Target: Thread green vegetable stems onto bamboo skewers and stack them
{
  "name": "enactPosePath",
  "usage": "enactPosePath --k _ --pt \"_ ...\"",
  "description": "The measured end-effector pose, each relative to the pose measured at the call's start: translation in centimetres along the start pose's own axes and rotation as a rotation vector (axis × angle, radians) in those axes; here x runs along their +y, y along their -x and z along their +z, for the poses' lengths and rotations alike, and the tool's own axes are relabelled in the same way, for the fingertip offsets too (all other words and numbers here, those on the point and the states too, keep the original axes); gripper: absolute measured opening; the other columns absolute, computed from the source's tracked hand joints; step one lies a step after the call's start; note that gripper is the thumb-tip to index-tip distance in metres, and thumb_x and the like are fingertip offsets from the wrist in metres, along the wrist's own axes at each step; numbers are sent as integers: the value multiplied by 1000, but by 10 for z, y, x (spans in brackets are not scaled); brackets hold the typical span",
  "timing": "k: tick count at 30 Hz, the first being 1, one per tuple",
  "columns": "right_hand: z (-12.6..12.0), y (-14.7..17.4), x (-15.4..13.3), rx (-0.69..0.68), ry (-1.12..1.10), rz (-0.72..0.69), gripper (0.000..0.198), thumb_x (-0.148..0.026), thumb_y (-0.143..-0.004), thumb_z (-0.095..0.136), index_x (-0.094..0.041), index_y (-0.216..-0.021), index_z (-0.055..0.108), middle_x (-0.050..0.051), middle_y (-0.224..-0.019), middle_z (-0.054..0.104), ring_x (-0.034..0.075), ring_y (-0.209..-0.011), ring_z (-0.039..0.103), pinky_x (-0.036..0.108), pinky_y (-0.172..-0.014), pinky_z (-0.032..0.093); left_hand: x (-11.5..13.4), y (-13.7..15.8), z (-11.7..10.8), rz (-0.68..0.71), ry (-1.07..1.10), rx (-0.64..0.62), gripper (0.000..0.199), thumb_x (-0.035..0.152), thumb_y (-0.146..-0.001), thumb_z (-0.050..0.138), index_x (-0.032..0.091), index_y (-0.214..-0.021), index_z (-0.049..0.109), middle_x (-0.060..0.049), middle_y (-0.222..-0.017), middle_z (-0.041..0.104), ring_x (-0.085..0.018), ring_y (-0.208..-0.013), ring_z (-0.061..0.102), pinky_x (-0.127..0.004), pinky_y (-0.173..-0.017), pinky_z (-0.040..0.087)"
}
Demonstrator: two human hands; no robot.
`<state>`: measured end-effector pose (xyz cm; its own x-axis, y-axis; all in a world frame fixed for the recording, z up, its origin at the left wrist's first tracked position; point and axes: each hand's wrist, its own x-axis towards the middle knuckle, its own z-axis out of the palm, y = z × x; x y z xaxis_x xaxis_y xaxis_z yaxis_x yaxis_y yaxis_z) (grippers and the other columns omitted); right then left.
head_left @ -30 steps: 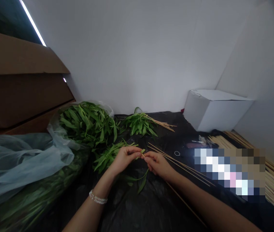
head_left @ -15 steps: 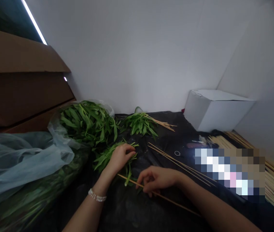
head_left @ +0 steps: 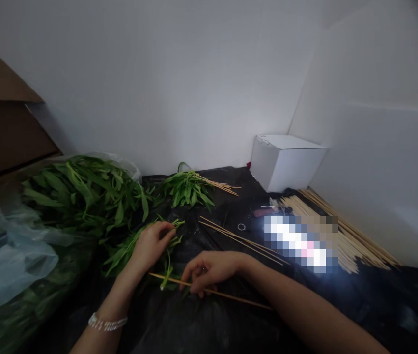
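Note:
With its fingers wrapped around a bamboo skewer, my right hand is low in the middle of the view. A green stem is threaded on the skewer near its pointed left end, and some leaves hang beneath the fingers. My left hand is bent over a small pile of leafy greens, thumb and fingers closed on the stems. Those fingertips partly hide what they hold. Pale stem ends poke out on the right of this hand.
Several loose skewers lie beyond my right arm. A skewered bunch of greens rests farther back. At left stands a plastic bag of greens; at right are a white box, a bright pixelated patch and a skewer stack.
The camera view has swung right, so everything sits farther left. Both hands keep nearly the same pose, and the right hand still holds the skewer.

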<state>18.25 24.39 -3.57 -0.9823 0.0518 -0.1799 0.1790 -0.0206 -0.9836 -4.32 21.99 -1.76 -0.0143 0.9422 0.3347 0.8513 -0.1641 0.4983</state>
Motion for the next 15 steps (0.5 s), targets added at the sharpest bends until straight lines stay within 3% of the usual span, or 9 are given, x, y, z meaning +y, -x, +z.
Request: enactPosePath --k 4,9,12,15 --pt "-1 0 0 0 -3 2 36 -35 -81 70 -15 -111 63 -4 -68 63 7 -55 59 14 -52 46 10 -2 -10 -28 251 327 24 41 -84 59 20 -94 67 -4 -92 72 -20 -86 65 -30 -83 48" --pt "-2 0 1 4 -20 33 38 -35 -79 72 -17 -111 63 -5 -69 63 7 -58 61 15 -53 47 21 0 -22 -66 498 723 25 36 -87 59 20 -105 62 -1 -85 70 -16 -78 68 -32 -81 53" --pt "-2 0 1 8 -22 41 37 -33 -80 72 -16 -111 63 -5 -69 63 7 -59 61 14 -54 47 21 4 -26 -27 335 920 26 33 -88 60 19 -110 63 -3 -89 70 -18 -80 68 -35 -81 53" --pt "-2 0 0 9 -17 42 36 -33 -80 71 -16 -111 63 -5 -68 63 7 -58 60 14 -54 46 19 9 -23 147 -4 924 19 26 -85 64 21 -103 68 -5 -92 73 -21 -88 68 -38 -86 51"
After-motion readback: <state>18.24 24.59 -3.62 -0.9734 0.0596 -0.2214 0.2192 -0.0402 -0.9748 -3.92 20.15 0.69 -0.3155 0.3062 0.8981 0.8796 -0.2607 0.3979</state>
